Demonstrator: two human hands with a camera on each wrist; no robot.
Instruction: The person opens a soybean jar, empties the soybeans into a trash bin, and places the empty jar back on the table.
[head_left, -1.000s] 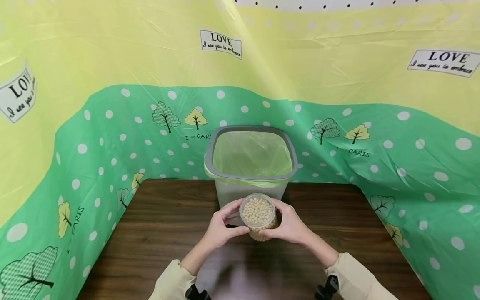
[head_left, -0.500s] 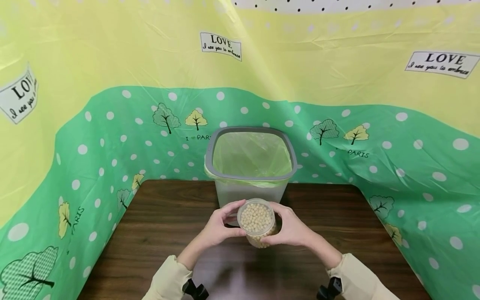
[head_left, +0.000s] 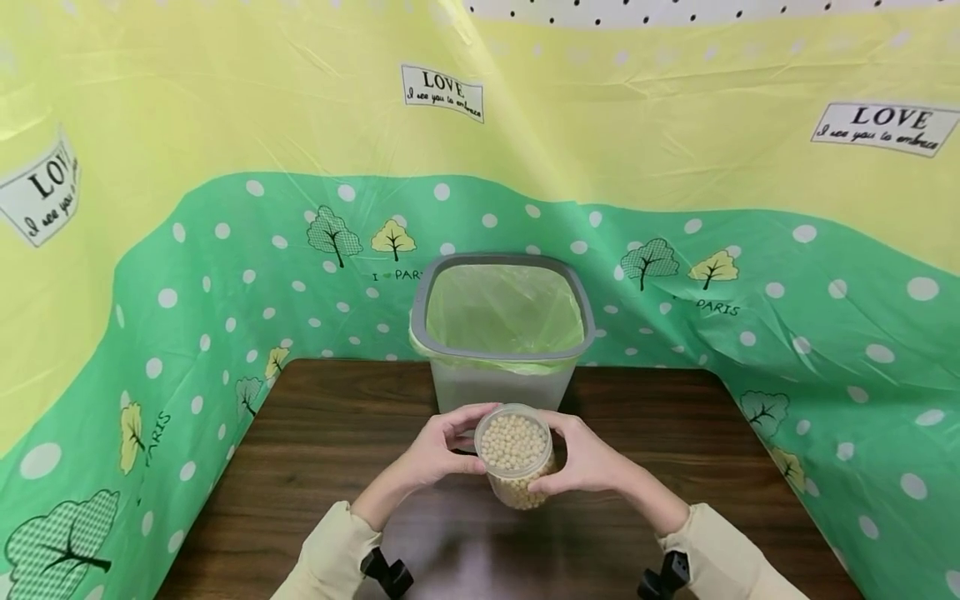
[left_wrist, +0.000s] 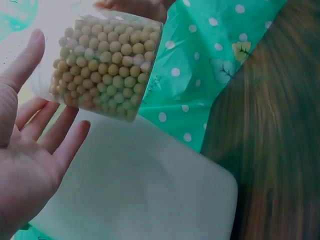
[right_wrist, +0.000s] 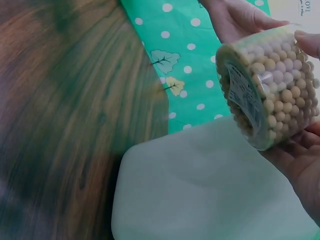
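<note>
A clear jar (head_left: 520,487) filled with small beige balls is held up between both hands, in front of a grey bin (head_left: 502,383). Its round top faces the head camera. My left hand (head_left: 441,446) holds the jar's left side near the top, fingers behind and thumb in front. On the other side, my right hand (head_left: 585,454) grips it lower down, with the thumb across the front. In the left wrist view the beige balls (left_wrist: 107,65) show through the wall. A printed label (right_wrist: 244,92) on the jar's base appears in the right wrist view.
The bin has a grey rim (head_left: 502,357) and a green liner bag (head_left: 502,308). It stands at the back of a dark wood table (head_left: 337,433). A green and yellow patterned sheet (head_left: 225,250) surrounds the table on the back and sides.
Both hands have brought the jar a little down in the head view, toward the person and away from the bin. Their hold on it looks much the same.
</note>
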